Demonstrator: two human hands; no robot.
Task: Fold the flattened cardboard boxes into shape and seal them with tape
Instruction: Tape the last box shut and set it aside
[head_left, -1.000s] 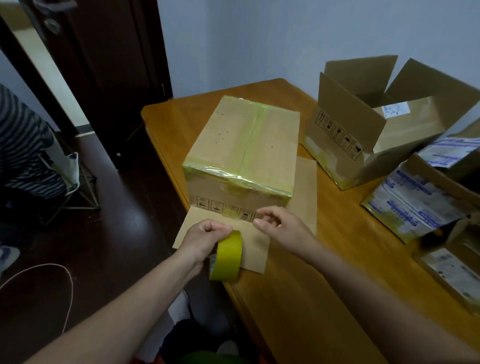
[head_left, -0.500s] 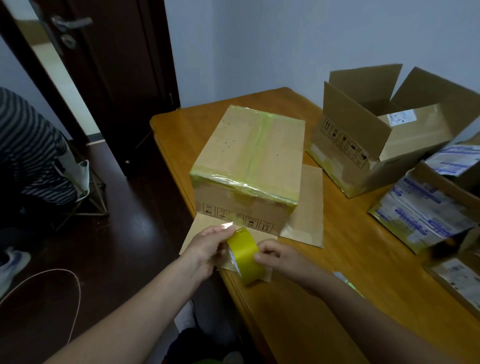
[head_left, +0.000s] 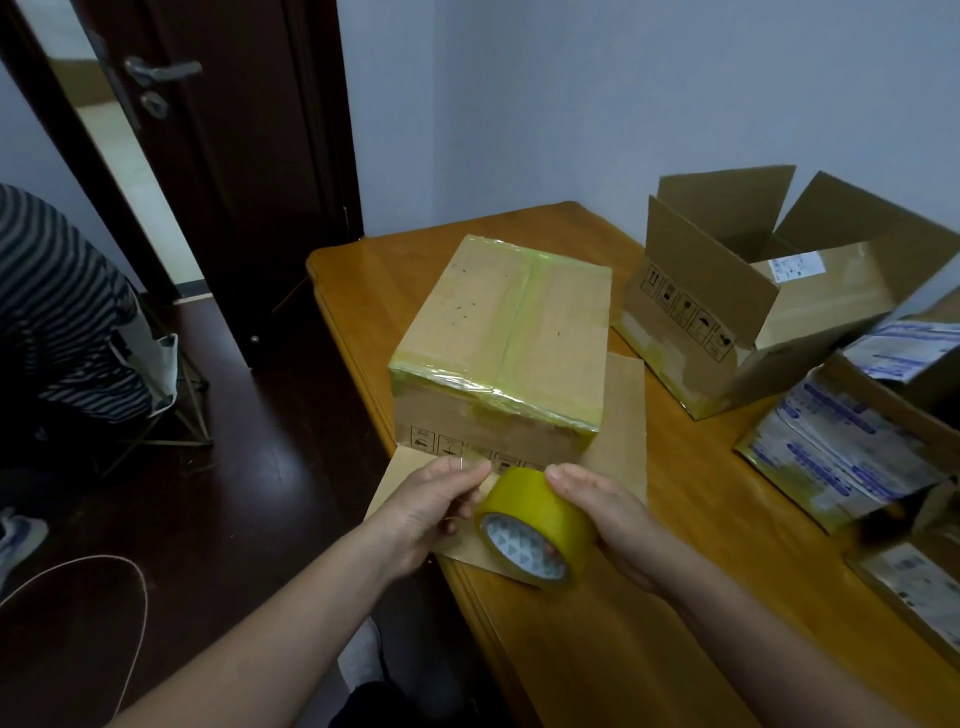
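Observation:
A cardboard box (head_left: 498, 332) sealed with yellowish tape stands near the table's left edge, with two loose flaps lying flat on the table under it. Just in front of it I hold a roll of yellow tape (head_left: 535, 525) between both hands. My right hand (head_left: 602, 514) grips the roll from the right side. My left hand (head_left: 431, 504) pinches the free end of the tape at the roll's upper left. An open cardboard box (head_left: 727, 317) with raised flaps sits further back on the right.
The wooden table (head_left: 649, 623) ends at a rounded edge on the left, over a dark floor. More boxes with printed labels (head_left: 841, 441) crowd the right side. A person in a striped top (head_left: 57, 312) sits at far left by a dark door (head_left: 208, 156).
The roll passed from my left hand alone to both hands, rising and turning its core toward me. My right hand left the box flap and took the roll; my left hand now pinches the tape end.

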